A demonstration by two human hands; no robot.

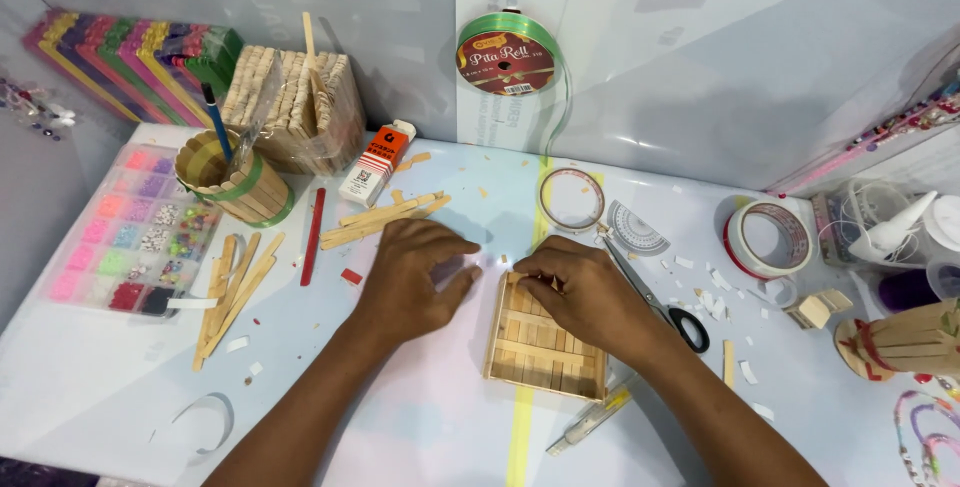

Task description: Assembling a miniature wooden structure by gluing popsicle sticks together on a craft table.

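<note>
The right hand (590, 292) is resting on the far right part of a flat square panel of craft sticks (540, 342), its fingers curled down and pressing on the sticks at the far edge; whether they are pinching a loose stick there cannot be told. The left hand (410, 277) is lying just left of the panel, fingers bent and loosely spread on the tabletop, thumb pointing toward the panel, gripping nothing that shows. The panel is sitting near the middle of the table, across a yellow tape line (520, 427).

The panel is looking light and stiff but fragile: thin wooden sticks laid side by side with cross pieces, likely to come apart if twisted. Lifting it by two opposite edges, flat, seems the safest hold.

The table (100, 387) is looking smooth, pale and glossy, so the panel may be sliding easily. Scattered around are loose sticks (235, 282) at left, scissors (660, 307) at right, tape rolls (765, 237), a bead box (135, 232) and a green ribbon spool (505, 57) against the far wall, leaving little working room
</note>
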